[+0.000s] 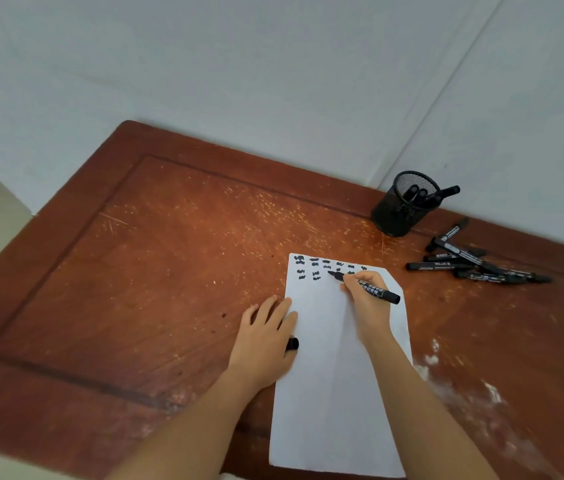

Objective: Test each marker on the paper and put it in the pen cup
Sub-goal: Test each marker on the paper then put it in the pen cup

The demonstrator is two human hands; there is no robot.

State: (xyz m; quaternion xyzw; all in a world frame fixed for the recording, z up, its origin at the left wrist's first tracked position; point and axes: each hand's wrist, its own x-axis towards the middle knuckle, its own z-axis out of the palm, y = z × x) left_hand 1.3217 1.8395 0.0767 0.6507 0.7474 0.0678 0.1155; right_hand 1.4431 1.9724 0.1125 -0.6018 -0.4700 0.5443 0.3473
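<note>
Head view: my right hand (368, 301) grips an uncapped black marker (376, 289), its tip touching the paper (336, 393) among two rows of black scribbles (314, 269) along the sheet's far end. The paper lies at the surface's (156, 258) near edge, right of centre. My left hand (266, 337) rests with straight fingers at the sheet's left edge; a black cap (293, 344) shows by its thumb, and I cannot tell whether it is pinched. The mesh pen cup (396, 216) stands at the far right corner with several markers inside. Loose markers (474, 266) lie piled near the right edge.
</note>
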